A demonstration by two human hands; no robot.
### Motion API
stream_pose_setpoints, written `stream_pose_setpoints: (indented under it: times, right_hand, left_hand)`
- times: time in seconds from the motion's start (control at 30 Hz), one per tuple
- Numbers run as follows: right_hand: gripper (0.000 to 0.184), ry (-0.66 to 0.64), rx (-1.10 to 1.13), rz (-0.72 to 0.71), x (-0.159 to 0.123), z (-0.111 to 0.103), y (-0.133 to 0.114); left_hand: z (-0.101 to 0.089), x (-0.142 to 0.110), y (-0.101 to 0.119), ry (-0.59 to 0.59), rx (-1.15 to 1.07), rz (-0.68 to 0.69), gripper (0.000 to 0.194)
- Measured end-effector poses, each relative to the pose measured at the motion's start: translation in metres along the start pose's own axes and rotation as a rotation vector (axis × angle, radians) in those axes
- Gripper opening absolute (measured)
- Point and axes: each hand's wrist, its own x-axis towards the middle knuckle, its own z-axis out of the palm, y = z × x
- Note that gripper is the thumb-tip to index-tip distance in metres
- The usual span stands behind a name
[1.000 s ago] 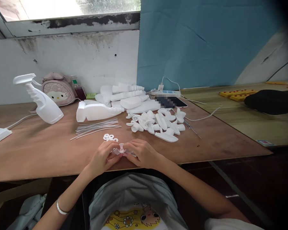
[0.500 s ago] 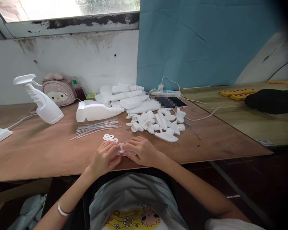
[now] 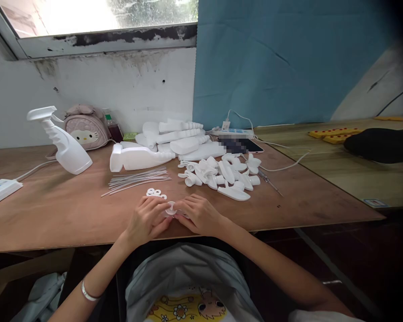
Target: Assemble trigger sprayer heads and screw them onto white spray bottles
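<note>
Near the table's front edge, my left hand and my right hand meet around a white spray trigger head. Its round open end faces up between my fingertips, and my fingers hide most of its body. Both hands are closed on it, the fingers of each pressed against its rim. Just beyond my left fingers lie several small white ring washers. A bundle of thin pale tubes rests behind them. To the right is a pile of loose white trigger heads.
White bottles lie heaped at the back. An assembled spray bottle stands at left, by a pink bag and a power strip. A phone, a cable and a screwdriver lie at right.
The view has shifted slightly, so the scene sits a little lower and to the right. Both hands stay at the same spot, still gripping the trigger head, with only slight finger movement.
</note>
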Motion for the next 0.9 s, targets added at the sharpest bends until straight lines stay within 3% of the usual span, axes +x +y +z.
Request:
stream_pose_setpoints:
  times: [0.13, 0.23, 0.33, 0.47, 0.6, 0.73, 0.9]
  right_hand:
    - [0.01, 0.046, 0.003, -0.001, -0.001, 0.005, 0.0]
    - [0.011, 0.04, -0.019, -0.004, -0.001, 0.005, -0.001]
    - [0.014, 0.007, -0.045, 0.008, 0.0, 0.003, -0.001]
    - [0.016, 0.005, -0.074, -0.003, 0.0, 0.004, -0.001]
    - [0.032, 0.049, -0.079, -0.014, 0.0, 0.005, -0.001]
    - [0.035, 0.058, -0.068, 0.0, 0.0, 0.005, -0.001]
    - [0.03, 0.044, -0.08, 0.0, -0.001, 0.005, -0.001]
  left_hand:
    - [-0.015, -0.002, -0.007, 0.063, -0.07, -0.244, 0.019]
    - [-0.025, -0.006, -0.016, 0.013, 0.009, -0.34, 0.008]
    - [-0.028, -0.012, -0.025, -0.043, 0.076, -0.418, 0.01]
    - [-0.023, -0.018, -0.029, -0.113, 0.112, -0.458, 0.019]
    - [-0.016, -0.019, -0.031, -0.182, 0.188, -0.424, 0.028]
    - [-0.02, -0.014, -0.03, -0.087, 0.115, -0.476, 0.019]
    - [-0.049, -0.008, -0.001, 0.081, -0.122, -0.405, 0.015]
